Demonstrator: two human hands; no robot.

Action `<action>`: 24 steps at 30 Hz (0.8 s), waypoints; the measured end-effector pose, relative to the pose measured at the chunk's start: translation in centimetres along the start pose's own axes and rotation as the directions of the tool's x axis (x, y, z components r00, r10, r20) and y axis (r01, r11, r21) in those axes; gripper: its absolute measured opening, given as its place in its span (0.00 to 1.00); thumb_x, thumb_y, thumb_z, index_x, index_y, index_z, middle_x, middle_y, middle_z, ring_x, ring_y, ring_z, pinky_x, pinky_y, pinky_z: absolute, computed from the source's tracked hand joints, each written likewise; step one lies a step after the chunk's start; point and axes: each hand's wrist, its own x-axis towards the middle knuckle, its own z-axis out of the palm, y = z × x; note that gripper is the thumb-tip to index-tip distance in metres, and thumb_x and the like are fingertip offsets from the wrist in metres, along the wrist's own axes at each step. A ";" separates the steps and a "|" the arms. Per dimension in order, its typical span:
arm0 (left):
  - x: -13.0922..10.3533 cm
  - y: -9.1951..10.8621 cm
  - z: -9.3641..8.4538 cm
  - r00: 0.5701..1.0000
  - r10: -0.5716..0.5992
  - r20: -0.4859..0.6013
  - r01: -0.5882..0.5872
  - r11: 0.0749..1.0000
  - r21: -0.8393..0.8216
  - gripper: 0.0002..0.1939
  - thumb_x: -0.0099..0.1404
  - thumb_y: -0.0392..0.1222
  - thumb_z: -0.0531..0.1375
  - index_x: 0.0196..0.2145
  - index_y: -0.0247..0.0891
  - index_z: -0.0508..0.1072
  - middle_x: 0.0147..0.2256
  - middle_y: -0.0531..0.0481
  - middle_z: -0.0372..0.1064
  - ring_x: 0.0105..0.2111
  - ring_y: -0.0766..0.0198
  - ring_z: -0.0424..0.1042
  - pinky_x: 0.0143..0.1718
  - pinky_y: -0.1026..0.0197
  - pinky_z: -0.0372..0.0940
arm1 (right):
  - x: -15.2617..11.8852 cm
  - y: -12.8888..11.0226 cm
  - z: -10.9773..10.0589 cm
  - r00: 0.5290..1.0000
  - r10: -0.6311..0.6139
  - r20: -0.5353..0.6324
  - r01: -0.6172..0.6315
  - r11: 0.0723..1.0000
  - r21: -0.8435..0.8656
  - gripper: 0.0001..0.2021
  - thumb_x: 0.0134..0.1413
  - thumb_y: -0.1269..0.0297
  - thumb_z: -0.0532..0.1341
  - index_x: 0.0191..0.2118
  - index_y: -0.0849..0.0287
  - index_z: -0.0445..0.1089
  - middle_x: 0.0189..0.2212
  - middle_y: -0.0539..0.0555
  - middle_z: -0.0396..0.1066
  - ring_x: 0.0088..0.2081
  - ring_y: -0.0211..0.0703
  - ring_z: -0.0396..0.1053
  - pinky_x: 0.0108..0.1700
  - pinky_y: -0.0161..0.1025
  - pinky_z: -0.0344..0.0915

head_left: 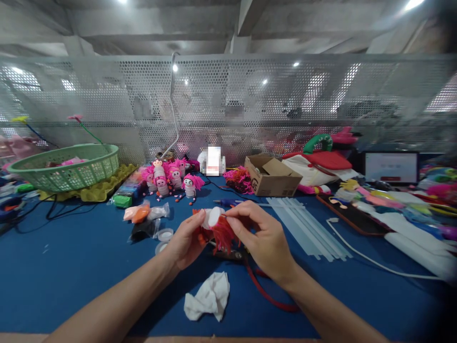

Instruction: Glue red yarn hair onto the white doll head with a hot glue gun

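Note:
A small doll with a white round head point(214, 216) and red-orange yarn hair point(223, 234) is held above the middle of the blue table. My left hand point(189, 239) is closed around its body, which the fingers partly hide. The thumb and fingers of my right hand point(262, 236) pinch together at the hair beside the head; whether they hold yarn or something smaller, I cannot make out. Beneath the hands lies a dark tool point(231, 255), partly covered. A crumpled white tissue point(209, 296) rests in front of them.
Several pink-haired dolls point(174, 177) stand at the back, left of a cardboard box point(273, 175). Glue sticks point(309, 228) lie to the right, near a white cable point(367, 257). Bagged clay point(141, 213), small white lids point(165, 235) and a green basket point(67, 169) are on the left.

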 end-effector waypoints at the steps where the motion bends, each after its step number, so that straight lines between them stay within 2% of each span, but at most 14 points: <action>1: 0.0 0.0 0.0 1.000 -0.002 -0.003 0.002 1.000 -0.002 0.10 0.53 0.42 0.62 0.29 0.31 0.74 0.23 0.49 0.70 0.22 0.70 0.67 0.26 0.69 0.62 | 0.0 0.1 0.0 1.000 -0.016 0.002 0.016 1.000 0.000 0.05 0.50 0.71 0.56 0.29 0.57 0.68 0.26 0.50 0.67 0.30 0.37 0.66 0.33 0.34 0.63; 13: 0.0 0.0 0.0 0.998 -0.015 -0.068 0.014 1.000 -0.012 0.10 0.51 0.41 0.63 0.29 0.31 0.74 0.26 0.50 0.71 0.24 0.70 0.67 0.26 0.69 0.62 | -0.1 -0.2 -0.1 0.994 -0.110 0.014 0.110 0.993 -0.039 0.07 0.50 0.74 0.54 0.31 0.57 0.68 0.26 0.51 0.67 0.31 0.38 0.65 0.32 0.36 0.63; 24: -0.1 0.0 -0.1 0.999 0.004 -0.050 -0.003 1.000 0.012 0.11 0.52 0.43 0.62 0.30 0.31 0.74 0.26 0.49 0.70 0.25 0.70 0.67 0.28 0.68 0.61 | -0.3 -0.3 -0.1 0.977 -0.211 -0.039 0.204 0.968 -0.143 0.10 0.49 0.74 0.54 0.34 0.57 0.70 0.29 0.54 0.66 0.33 0.40 0.66 0.37 0.41 0.66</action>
